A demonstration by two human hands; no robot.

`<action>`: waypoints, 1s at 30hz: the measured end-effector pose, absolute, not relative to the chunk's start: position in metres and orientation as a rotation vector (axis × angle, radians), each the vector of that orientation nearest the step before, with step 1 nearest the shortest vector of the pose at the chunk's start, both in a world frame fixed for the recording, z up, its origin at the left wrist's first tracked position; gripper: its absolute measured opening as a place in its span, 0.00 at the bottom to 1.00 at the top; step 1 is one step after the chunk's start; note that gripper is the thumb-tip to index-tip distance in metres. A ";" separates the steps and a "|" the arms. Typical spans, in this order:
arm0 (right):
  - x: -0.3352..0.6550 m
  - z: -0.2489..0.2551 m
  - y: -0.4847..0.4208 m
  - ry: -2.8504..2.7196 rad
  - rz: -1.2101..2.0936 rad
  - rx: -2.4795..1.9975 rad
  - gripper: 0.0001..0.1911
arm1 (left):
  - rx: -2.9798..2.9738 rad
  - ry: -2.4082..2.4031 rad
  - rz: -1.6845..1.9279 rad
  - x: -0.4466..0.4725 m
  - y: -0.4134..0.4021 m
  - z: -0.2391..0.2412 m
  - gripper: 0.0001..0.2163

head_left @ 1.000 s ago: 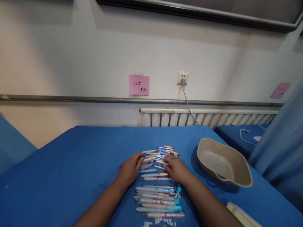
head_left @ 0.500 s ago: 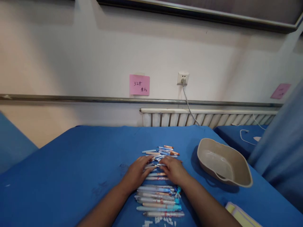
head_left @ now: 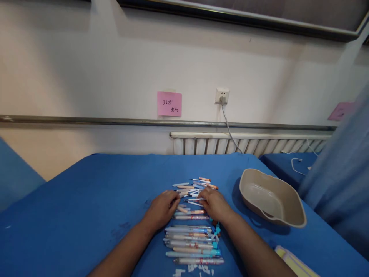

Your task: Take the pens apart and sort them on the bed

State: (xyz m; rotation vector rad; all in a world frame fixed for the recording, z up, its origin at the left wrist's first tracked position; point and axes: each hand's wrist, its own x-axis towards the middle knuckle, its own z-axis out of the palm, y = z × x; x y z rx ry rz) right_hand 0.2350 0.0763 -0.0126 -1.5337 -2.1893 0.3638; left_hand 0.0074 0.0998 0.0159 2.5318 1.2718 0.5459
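Observation:
Several pens and pen parts (head_left: 193, 188) lie in a loose heap on the blue table (head_left: 86, 200). Closer to me, a neat row of assembled pens (head_left: 191, 243) lies side by side. My left hand (head_left: 161, 209) rests at the left edge of the heap, its fingers curled onto a pen piece (head_left: 182, 209). On the heap's right side my right hand (head_left: 215, 204) pinches a thin white pen refill (head_left: 192, 200) with its fingertips.
A beige plastic basin (head_left: 272, 198) stands on the table to the right. A yellow-and-white object (head_left: 294, 263) lies at the lower right corner. Behind are a radiator (head_left: 248, 144), a wall socket with a cable (head_left: 222, 96) and a pink note (head_left: 169, 104).
Both hands stayed at the heap. The left hand slid right into the parts, then drew back a little, fingers curled. The right fingertips closed on a thin refill.

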 end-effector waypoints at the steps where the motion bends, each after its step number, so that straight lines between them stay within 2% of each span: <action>1: 0.234 -0.013 0.076 -2.195 0.374 -1.527 0.08 | 2.537 1.250 0.553 0.008 0.100 0.015 0.10; 14: 0.232 -0.018 0.076 -2.130 0.358 -1.360 0.09 | 2.303 1.217 0.734 0.004 0.108 0.005 0.10; 30: 0.214 -0.006 0.064 -2.247 0.426 -1.295 0.10 | 2.383 1.056 0.584 0.017 0.096 0.012 0.09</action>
